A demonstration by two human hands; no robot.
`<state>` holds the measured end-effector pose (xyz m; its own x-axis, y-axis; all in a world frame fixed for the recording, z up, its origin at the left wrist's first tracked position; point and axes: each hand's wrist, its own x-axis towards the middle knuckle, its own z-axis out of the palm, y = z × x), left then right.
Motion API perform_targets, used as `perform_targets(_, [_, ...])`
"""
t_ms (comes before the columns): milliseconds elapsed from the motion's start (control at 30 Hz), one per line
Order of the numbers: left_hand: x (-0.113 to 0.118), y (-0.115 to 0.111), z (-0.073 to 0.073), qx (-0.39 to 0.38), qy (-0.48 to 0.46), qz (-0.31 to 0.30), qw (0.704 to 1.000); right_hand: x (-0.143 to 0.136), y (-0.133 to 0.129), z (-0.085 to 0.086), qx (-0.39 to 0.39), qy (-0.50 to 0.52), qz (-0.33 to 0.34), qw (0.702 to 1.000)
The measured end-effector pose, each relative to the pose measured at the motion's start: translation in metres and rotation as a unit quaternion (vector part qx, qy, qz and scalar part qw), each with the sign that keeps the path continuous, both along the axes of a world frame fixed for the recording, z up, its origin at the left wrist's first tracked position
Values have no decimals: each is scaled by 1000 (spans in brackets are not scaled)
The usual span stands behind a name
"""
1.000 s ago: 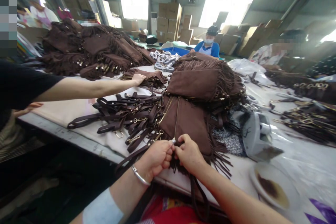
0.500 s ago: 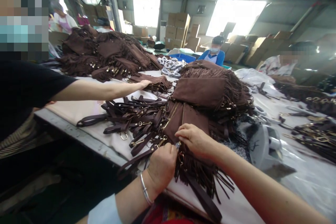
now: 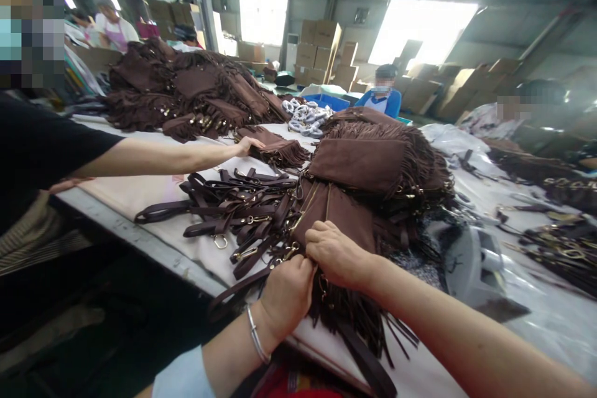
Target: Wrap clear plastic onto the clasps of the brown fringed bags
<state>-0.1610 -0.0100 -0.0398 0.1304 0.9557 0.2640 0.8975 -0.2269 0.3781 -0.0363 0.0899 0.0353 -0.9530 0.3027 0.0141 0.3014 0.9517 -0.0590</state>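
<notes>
A dark brown fringed bag (image 3: 352, 211) with gold zippers lies in front of me, its fringe spilling over the near side. At its near end my left hand (image 3: 288, 292), with a silver bangle at the wrist, is closed in a tight pinch. My right hand (image 3: 333, 255) is curled over the same spot, its fingers pressed against the left hand's. The exact piece between the fingertips is hidden. Gold clasps (image 3: 323, 286) hang just below the hands. A brown strap (image 3: 366, 354) trails toward the table's front edge.
Brown straps with gold clips (image 3: 252, 221) lie on the left. Behind my bag rises a stack of fringed bags (image 3: 359, 161); a larger heap (image 3: 196, 84) stands at back left. A co-worker's hand (image 3: 247, 146) touches another bag. Clear plastic (image 3: 550, 311) covers the right side.
My right hand has shifted slightly left and closed in against my left hand, covering a small shiny bit seen between them before. The co-worker's hand has drawn back a little to the left.
</notes>
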Motion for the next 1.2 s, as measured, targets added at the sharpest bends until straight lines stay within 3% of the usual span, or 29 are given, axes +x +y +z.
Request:
perform_targets(133, [1,7,1,-40,-164,-11,986,18,-2,-10,-56,44,-29,997])
perform_targets(233, [6,11,5,-102,-290,10,952,27,0,-8,-126,45,-20,991])
perform_targets(300, [8,13,10,-191,-391,39,900,32,-5,-4,-108,52,-15,993])
perform_targets(400, [4,15,24,-345,-497,60,794,44,-25,-2,-54,122,-51,990])
perform_targets(433, [1,16,29,-362,-490,55,791,50,-33,-4,-49,164,-81,982])
perform_targets(467, [-2,18,34,-349,-461,44,814,58,-42,-8,-51,213,-119,968])
perform_targets(567, [-10,34,47,-191,-332,4,924,83,-68,-26,-98,320,-247,909])
perform_targets(633, [-8,54,52,-149,-317,16,936,97,-87,-37,-150,309,-318,884])
perform_targets(767, [16,106,55,-258,-381,102,882,104,-127,-50,-213,131,-389,887])
perform_targets(900, [51,131,56,-293,-446,103,840,112,-151,-62,-229,53,-418,878])
perform_targets(967, [66,125,59,-304,-488,84,814,124,-155,-69,-244,75,-433,865])
perform_targets(1067, [82,99,69,-301,-538,51,786,147,-156,-73,-302,116,-421,847])
perform_targets(1200, [100,56,96,-212,-633,-36,743,166,-157,-51,-391,182,-432,792])
